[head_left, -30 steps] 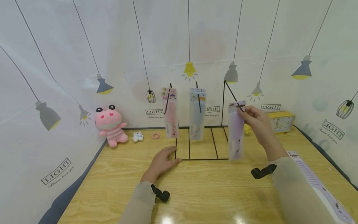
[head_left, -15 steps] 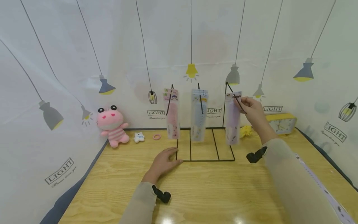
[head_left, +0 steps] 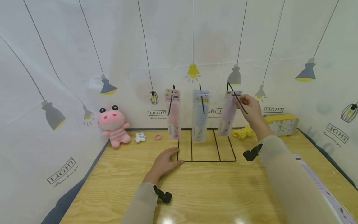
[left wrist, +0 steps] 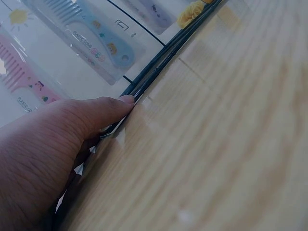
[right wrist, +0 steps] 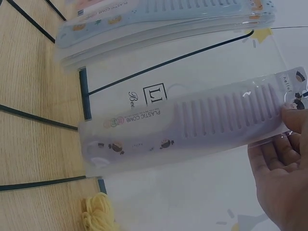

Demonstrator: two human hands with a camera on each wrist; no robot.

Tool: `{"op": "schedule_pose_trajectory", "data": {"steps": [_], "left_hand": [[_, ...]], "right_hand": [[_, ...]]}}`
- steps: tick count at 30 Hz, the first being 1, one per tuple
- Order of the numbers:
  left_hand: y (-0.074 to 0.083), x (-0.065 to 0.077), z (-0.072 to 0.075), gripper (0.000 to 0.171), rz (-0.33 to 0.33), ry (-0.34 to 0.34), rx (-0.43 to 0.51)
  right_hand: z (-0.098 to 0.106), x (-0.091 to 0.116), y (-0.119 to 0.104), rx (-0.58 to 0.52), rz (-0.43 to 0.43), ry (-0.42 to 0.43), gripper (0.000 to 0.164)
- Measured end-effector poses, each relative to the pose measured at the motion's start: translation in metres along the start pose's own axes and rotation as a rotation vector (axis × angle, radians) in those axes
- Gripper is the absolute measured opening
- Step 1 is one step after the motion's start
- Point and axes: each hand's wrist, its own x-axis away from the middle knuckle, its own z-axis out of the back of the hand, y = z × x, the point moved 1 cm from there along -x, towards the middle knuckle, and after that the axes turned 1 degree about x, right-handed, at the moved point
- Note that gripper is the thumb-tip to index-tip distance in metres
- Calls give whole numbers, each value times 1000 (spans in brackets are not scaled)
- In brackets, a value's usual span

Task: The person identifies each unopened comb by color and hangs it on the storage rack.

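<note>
My right hand (head_left: 250, 107) pinches the top of a purple plastic comb (right wrist: 221, 115) in a clear sleeve. This comb hangs tilted on the right hook of a black wire rack (head_left: 207, 161), its lower end swung back to the left. Blue combs (head_left: 200, 116) in sleeves hang on the middle hook, and pink combs (head_left: 174, 115) on the left one. My left hand (head_left: 165, 163) rests at the front left corner of the rack's base, its thumb along the wire in the left wrist view.
Another purple packaged comb (head_left: 316, 180) lies on the table at right, partly under the sleeve. Along the back stand a pink plush toy (head_left: 116, 126), a small white bear (head_left: 140, 137), a pink ring (head_left: 158, 137), a yellow yarn bundle (head_left: 243, 132) and a yellow clock (head_left: 282, 124).
The purple comb in my right hand has gone up and back along the right hook, away from its front tip. My left hand has stayed at the rack's corner.
</note>
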Motion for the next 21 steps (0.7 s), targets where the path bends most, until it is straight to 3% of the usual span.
{"op": "schedule_pose_trajectory", "data": {"steps": [13, 21], "left_hand": [[1, 0, 1, 69, -13, 3, 1], [-2, 0, -1, 68, -22, 9, -8]], "right_hand": [[4, 1, 8, -52, -9, 40, 53], [15, 7, 16, -7, 10, 51, 47]]}}
